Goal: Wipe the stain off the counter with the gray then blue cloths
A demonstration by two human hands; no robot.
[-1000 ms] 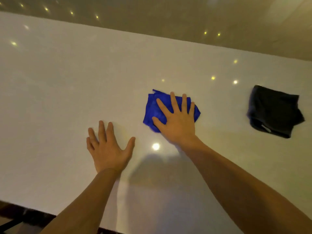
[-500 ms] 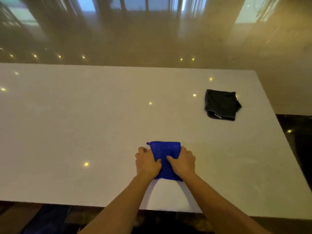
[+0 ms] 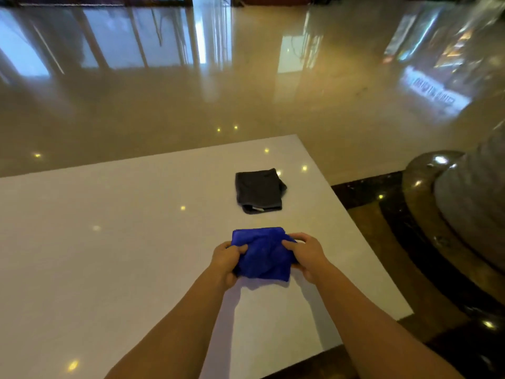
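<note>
A folded blue cloth (image 3: 261, 254) lies on the white counter (image 3: 109, 242) right of centre. My left hand (image 3: 225, 262) grips its left edge and my right hand (image 3: 307, 255) grips its right edge, both with fingers curled into the fabric. A dark gray cloth (image 3: 258, 190), folded, rests on the counter just beyond the blue one, apart from both hands. No stain shows on the glossy white surface.
The counter's right edge (image 3: 363, 236) and near right corner (image 3: 410, 313) are close to my right arm. A large round stone column base (image 3: 451, 203) stands to the right. Shiny beige floor (image 3: 246, 91) lies beyond the far edge.
My right hand went from pressing flat on the blue cloth to gripping it; my left hand came off the counter and took the cloth's other side. The view rose and swung right.
</note>
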